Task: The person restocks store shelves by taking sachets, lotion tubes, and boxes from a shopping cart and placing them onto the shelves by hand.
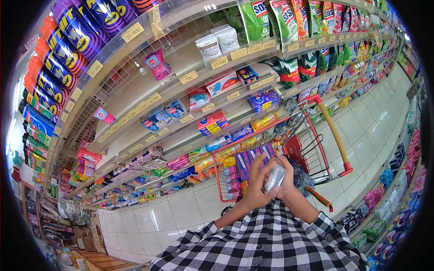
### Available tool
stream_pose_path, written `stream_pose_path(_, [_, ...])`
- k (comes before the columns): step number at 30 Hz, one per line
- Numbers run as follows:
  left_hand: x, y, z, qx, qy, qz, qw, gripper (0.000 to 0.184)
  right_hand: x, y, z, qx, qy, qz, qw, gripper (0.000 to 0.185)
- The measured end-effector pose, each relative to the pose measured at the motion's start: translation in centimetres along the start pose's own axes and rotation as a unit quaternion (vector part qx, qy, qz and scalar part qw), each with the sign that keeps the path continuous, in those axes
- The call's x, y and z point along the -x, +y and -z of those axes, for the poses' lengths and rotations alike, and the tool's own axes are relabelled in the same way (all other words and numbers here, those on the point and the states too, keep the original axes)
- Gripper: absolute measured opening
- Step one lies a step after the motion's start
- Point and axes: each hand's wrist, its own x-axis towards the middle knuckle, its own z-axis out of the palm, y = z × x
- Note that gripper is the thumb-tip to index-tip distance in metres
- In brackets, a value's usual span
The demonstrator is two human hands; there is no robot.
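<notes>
Both of my hands are in front of my chest, over the shopping cart [220,180]. Between them is a small whitish-grey packet [274,177]; its print is too small to read. My left hand [256,186] grips the packet from the left side, with its fingers pointing upward. Around the right side of the packet curls my right hand [286,177]. Purple boxes [244,163] and pink packs [232,185] lie in the cart under my hands. Beside my right wrist is a fluffy grey duster [302,178] with a red and green handle.
A shelf unit runs along the left and front, carrying white Soffell packs [209,48], a pink pack [158,64], SOS pouches [256,20] and HIT spray cans [72,27]. The cart's yellow handle [334,131] points right. More stocked shelves [384,198] stand at right, across the tiled floor [370,117].
</notes>
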Motion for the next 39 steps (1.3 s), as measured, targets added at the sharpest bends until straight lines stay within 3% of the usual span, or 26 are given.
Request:
stream_pose_path(1, [0.3,0.5,-0.3,0.017,-0.059,0.012,0.998,0.062,-0.3,0.4,-0.4,-0.030,0.040,0.021,0.999,0.031])
stream_pose_path(2, [0.5,0.4,-0.3,0.017,-0.060,0.011,0.998,0.062,-0.6,0.7,-0.8,-0.061,0.079,0.045,0.994,0.025])
stream_pose_path(3, [0.5,0.1,-0.3,0.015,-0.063,0.012,0.998,0.063,0.1,0.4,-1.6,-0.058,0.064,0.045,0.995,0.017])
stream_pose_path(6, [0.2,-0.1,-0.3,0.024,-0.086,0.026,0.996,0.067,-0.7,0.8,0.1,-0.025,0.033,0.106,0.994,0.017])
stream_pose_path(7, [0.1,-0.1,-0.3,0.081,-0.094,0.058,0.991,0.070,-0.4,0.5,0.0,-0.024,0.032,0.105,0.994,0.017])
stream_pose_path(9, [0.1,-0.1,-0.5,0.137,-0.101,0.090,0.981,0.072,0.4,-0.3,-0.5,0.170,0.034,0.166,0.971,0.018])
stream_pose_path(11, [0.9,-0.5,-1.0,0.327,-0.040,0.204,0.922,0.073,-0.1,0.3,-0.5,0.243,0.052,0.183,0.951,0.019])
stream_pose_path(12, [1.6,-1.2,-1.1,0.328,-0.043,0.205,0.921,0.073,-0.2,0.7,-0.5,0.315,0.070,0.200,0.925,0.020])
stream_pose_path(13, [2.5,-2.3,-1.1,0.425,-0.017,0.312,0.849,0.069,0.4,0.5,-1.5,0.389,0.058,0.232,0.890,0.021])
stream_pose_path(14, [3.1,-3.4,-1.0,0.510,0.010,0.410,0.756,0.066,0.7,0.4,-2.3,0.387,0.059,0.233,0.890,0.021])
stream_pose_path(16, [3.5,-4.5,-0.8,0.541,0.015,0.417,0.731,0.057,1.1,-0.1,-4.2,0.399,0.031,0.360,0.843,0.026])
stream_pose_path(17, [3.6,-4.6,-0.7,0.574,0.040,0.435,0.693,0.059,2.5,-1.1,-5.6,0.347,-0.041,0.291,0.891,0.036])
stream_pose_path(18, [3.7,-4.8,-0.6,0.605,0.064,0.452,0.652,0.063,2.6,-1.4,-5.7,0.346,-0.041,0.290,0.891,0.036])
stream_pose_path(19, [3.8,-4.9,-0.6,0.604,0.063,0.453,0.652,0.063,2.8,-1.7,-5.6,0.199,-0.191,0.187,0.943,0.042])
stream_pose_path(20, [4.1,-5.1,-0.7,0.636,0.059,0.437,0.633,0.066,2.9,-1.8,-5.5,0.041,-0.331,0.074,0.940,0.049])
stream_pose_path(21, [4.4,-5.2,-0.7,0.668,0.055,0.420,0.612,0.069,2.4,-1.2,-4.9,0.025,-0.366,0.036,0.929,0.063])
stream_pose_path(23, [4.4,-5.1,-0.6,0.697,0.051,0.402,0.592,0.073,0.4,1.1,-3.1,-0.037,-0.347,-0.016,0.937,0.065])
stream_pose_path(25, [4.0,-4.2,-0.3,0.803,0.029,0.321,0.501,0.085,0.1,1.3,-3.5,-0.108,-0.305,-0.094,0.942,0.069])
stream_pose_path(27, [3.5,-3.6,-0.3,0.844,0.014,0.285,0.454,0.086,-0.4,1.2,-2.9,-0.108,-0.287,-0.080,0.948,0.071])
stream_pose_path(30, [3.7,-3.3,-0.1,0.825,0.005,0.293,0.484,0.089,-0.3,1.7,-2.2,-0.096,-0.290,-0.059,0.950,0.074])
stream_pose_path(35, [3.5,-3.3,0.5,0.739,-0.048,0.313,0.595,0.092,0.7,1.8,-2.7,-0.031,-0.350,-0.076,0.933,0.083])
stream_pose_path(37, [3.2,-3.2,1.2,0.686,-0.087,0.313,0.651,0.093,1.2,1.9,-2.9,-0.008,-0.467,-0.148,0.872,0.092])
stream_pose_path(39, [2.9,-3.1,1.8,0.633,-0.133,0.303,0.700,0.095,1.1,2.4,-2.9,0.005,-0.465,-0.169,0.869,0.093])
